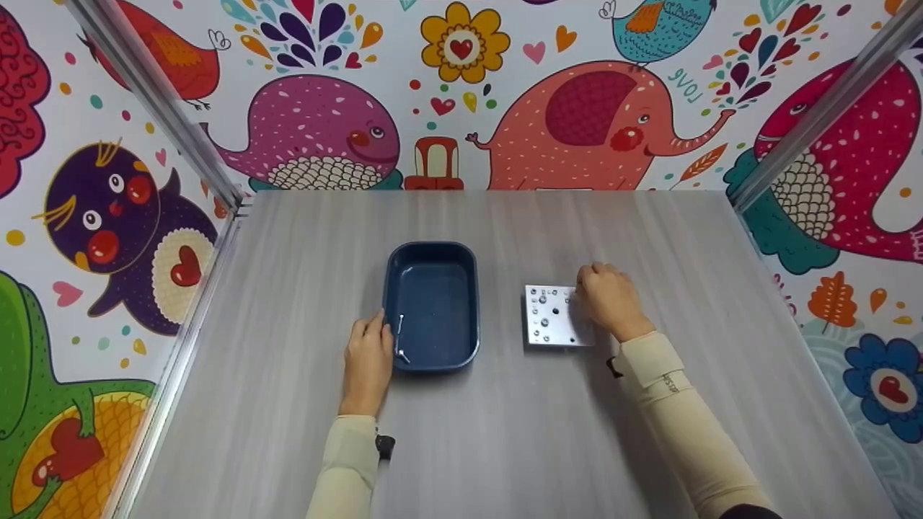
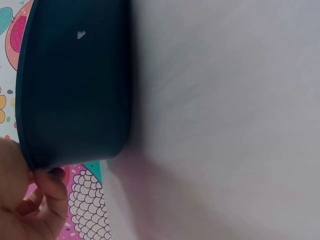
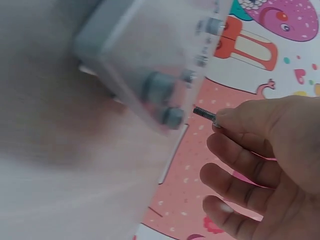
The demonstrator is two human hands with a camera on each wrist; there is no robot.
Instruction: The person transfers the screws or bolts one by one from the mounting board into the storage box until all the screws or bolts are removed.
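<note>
My left hand (image 1: 366, 366) grips the near left wall of a deep blue rectangular tray (image 1: 477, 317), fingers at its rim. Two small, shiny, bolt-like pieces (image 1: 403, 357) lie inside along the tray's left side. To the right is a silver metal block (image 1: 561, 336) with several bolt heads and holes in its top. My right hand (image 1: 611, 299) is over the block's right edge and hides part of it. In the right wrist view, thumb and forefinger pinch a small threaded bolt (image 3: 204, 114), its threaded end pointing to the block; the other fingers are loosely curled.
The tray and block stand apart on a pale wood-grain table (image 1: 497, 432). Walls printed with cartoon animals rise behind and at both sides. Metal rails (image 1: 173, 108) run along the corners.
</note>
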